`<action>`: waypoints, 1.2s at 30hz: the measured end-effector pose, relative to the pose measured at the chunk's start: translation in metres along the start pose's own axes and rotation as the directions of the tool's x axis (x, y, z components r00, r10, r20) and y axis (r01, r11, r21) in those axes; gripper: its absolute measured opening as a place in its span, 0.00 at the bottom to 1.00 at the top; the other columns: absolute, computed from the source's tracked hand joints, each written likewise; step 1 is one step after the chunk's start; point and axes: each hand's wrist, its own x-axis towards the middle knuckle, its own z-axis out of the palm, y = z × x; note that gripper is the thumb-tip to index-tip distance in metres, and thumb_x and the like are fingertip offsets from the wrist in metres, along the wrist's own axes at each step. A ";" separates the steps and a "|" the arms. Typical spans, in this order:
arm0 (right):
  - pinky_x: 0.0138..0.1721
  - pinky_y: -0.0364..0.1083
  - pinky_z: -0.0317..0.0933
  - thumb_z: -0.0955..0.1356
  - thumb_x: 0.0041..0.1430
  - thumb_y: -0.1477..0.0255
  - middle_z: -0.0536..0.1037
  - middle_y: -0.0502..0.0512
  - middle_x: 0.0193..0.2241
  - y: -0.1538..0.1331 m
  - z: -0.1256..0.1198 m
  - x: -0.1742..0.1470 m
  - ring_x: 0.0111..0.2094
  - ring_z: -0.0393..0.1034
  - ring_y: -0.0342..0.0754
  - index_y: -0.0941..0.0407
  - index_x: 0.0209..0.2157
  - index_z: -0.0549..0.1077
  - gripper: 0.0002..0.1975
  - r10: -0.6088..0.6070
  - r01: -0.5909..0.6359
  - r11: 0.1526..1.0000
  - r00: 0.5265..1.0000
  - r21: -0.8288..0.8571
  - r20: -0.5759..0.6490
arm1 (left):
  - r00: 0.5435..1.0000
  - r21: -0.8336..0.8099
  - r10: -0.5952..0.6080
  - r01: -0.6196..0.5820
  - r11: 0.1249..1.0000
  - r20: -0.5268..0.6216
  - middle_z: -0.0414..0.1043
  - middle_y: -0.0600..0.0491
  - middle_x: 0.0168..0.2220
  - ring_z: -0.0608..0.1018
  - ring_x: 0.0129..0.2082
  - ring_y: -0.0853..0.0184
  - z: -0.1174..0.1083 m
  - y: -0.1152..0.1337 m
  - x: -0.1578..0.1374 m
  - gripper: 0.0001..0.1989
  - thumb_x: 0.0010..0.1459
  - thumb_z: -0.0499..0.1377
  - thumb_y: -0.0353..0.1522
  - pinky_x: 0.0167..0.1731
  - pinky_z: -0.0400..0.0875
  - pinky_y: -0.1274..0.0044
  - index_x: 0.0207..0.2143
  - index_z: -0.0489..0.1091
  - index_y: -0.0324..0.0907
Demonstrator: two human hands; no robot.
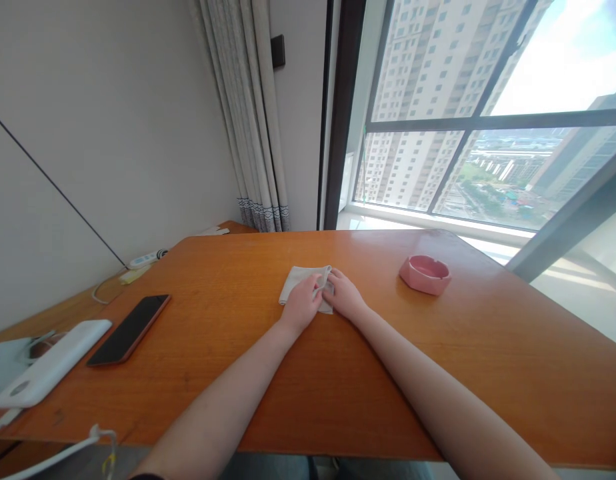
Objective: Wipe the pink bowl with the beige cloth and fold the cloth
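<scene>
A small pale grey cloth (295, 277), folded in part, lies on the wooden table in front of me. My left hand (302, 301) rests on its near side, with thumb and fingers closed on the fabric. From the right, my right hand (345, 295) grips the cloth's right edge, fingers bent around a raised fold. The two hands are close together, and the fingertips partly hide the fabric between them.
On the brown table (228, 267), a pink ashtray (426, 275) stands to the right. To the left lie a black-screened phone (131, 329) and a white power bank (53, 363) with a cable. A power strip (144, 259) sits by the wall.
</scene>
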 end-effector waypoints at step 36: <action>0.52 0.53 0.56 0.55 0.65 0.61 0.75 0.61 0.44 -0.034 -0.014 -0.006 0.48 0.68 0.54 0.56 0.37 0.75 0.21 0.100 -0.062 0.954 0.988 -0.293 0.119 | 0.944 0.202 -0.245 0.202 0.958 0.221 0.48 0.53 0.66 0.49 0.66 0.65 -0.025 -0.049 0.008 0.28 0.65 0.32 0.44 0.63 0.39 0.60 0.61 0.57 0.50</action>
